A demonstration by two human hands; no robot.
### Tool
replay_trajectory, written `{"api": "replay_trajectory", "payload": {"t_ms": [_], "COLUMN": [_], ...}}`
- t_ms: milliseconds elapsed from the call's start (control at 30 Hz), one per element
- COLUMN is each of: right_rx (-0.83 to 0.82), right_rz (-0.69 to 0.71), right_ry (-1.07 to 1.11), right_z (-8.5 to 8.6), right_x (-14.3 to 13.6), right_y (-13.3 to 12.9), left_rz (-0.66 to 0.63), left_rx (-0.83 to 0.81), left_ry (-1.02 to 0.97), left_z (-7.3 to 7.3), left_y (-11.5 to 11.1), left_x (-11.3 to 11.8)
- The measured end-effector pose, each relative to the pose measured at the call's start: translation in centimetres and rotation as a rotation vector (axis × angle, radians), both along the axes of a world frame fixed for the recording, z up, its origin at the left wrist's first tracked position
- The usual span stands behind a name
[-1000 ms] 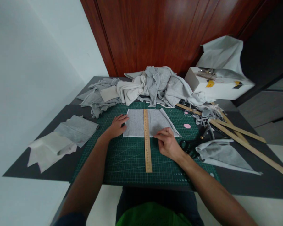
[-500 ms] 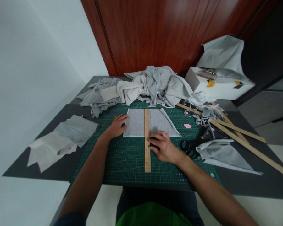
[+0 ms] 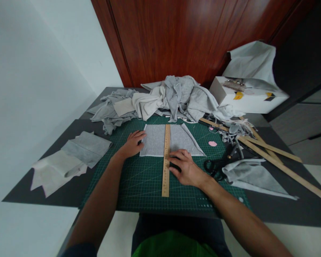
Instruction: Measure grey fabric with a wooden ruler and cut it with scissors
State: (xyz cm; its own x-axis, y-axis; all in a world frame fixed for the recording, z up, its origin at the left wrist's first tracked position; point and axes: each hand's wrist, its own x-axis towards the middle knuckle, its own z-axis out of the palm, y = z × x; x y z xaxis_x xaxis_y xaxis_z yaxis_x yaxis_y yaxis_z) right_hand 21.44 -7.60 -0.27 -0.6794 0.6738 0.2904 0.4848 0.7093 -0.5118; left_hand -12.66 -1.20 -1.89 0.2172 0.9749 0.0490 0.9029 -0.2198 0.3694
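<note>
A grey fabric piece (image 3: 153, 140) with a slanted, folded right side lies flat on the green cutting mat (image 3: 141, 185). Across it runs a wooden ruler (image 3: 166, 171), its lower end reaching past the fabric toward me and leaning slightly left. My right hand (image 3: 186, 167) has its thumb and fingers at the ruler's right edge, gripping it just below the fabric. My left hand (image 3: 133, 143) rests at the fabric's left edge with its fingers apart, holding nothing.
Heaped grey and cream cloth (image 3: 149, 101) lies along the back. Cut pieces (image 3: 82, 148) are at left. Right of the mat's middle are black scissors (image 3: 214, 167), a folded grey piece (image 3: 254, 176), long wooden rulers (image 3: 283, 169) and a pink scrap (image 3: 212, 144). A white box (image 3: 251, 101) stands back right.
The ruler has turned slightly, its lower end shifting left and its upper end a little right. My right hand moved barely with it; my left hand stayed in place.
</note>
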Motion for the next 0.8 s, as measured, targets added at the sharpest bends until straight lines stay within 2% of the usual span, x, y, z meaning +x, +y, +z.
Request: {"api": "replay_trajectory", "payload": {"t_ms": [400, 800], "right_rx": [-0.037, -0.047], "right_rz": [-0.048, -0.052], "right_ry": [-0.147, -0.153], "right_z": [0.28, 0.25], "right_x": [-0.71, -0.71], "right_y": [-0.5, -0.44], "left_rz": [-0.005, -0.009], "left_rx": [-0.022, -0.003], "left_ry": [0.009, 0.012], "left_z": [0.26, -0.13], "left_y": [-0.02, 0.15], "left_x": [0.07, -0.15]}}
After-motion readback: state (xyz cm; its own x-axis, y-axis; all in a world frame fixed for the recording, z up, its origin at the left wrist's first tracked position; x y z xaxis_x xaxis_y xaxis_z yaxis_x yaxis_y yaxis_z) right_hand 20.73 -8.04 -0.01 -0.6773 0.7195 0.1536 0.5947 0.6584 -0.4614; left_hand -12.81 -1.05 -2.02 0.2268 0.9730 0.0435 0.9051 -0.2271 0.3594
